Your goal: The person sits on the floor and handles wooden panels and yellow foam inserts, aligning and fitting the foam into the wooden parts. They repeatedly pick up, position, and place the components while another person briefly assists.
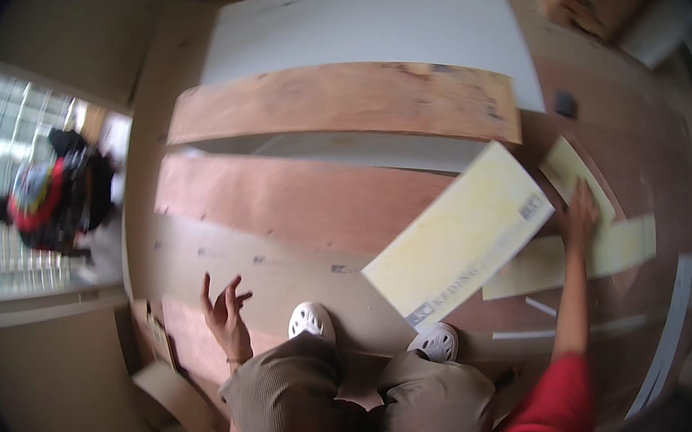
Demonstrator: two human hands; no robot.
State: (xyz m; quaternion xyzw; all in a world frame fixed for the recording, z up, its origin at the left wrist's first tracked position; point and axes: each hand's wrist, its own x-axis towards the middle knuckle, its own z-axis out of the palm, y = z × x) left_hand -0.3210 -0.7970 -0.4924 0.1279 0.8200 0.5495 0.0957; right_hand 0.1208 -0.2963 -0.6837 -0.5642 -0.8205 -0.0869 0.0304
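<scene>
My left hand (227,319) is raised near my knee, holding nothing, its fingers spread apart. On the right, my right hand (580,211) reaches out and rests at a narrow pale yellow panel (566,167). Its fingers are smeared, so their grip on the panel cannot be made out. Just left of that hand, a larger pale yellow rectangular panel (459,232) with printed lettering lies slanted, its lower corner near my right shoe. Partly beneath it, another pale yellow strip (631,252) extends to the right on the brown floor.
Two reddish plywood boards (340,100) lie across a white sheet (365,19) ahead. White strips (664,341) lie at the right. A small dark block (565,104) sits beyond the panels. Another person (58,195) in dark and red clothing is at far left, beside a bright window.
</scene>
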